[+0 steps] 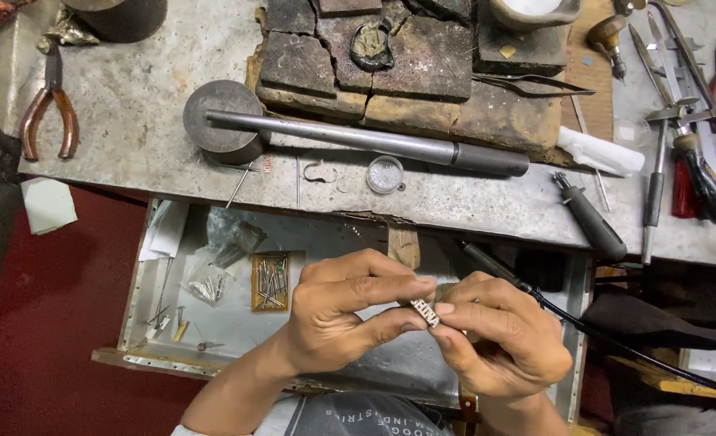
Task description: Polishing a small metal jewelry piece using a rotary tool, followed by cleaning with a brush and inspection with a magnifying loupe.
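Observation:
Both my hands meet over an open metal drawer (237, 339) below the bench edge. Between the fingertips of my left hand (342, 311) and my right hand (499, 331) sits a small silver jewellery piece (425, 312) set with a row of pale stones. Thumb and forefinger of each hand pinch it from either side. A black flexible cable (584, 327) runs from the right past my right hand.
The grey bench top (148, 121) carries a long steel mandrel (358, 139), cracked soldering bricks (374, 60), a small round tin (385, 174), tweezers (531, 83), red-handled pliers (47, 113) at left and several hand tools at right. A small tray of burs (270, 281) lies in the drawer.

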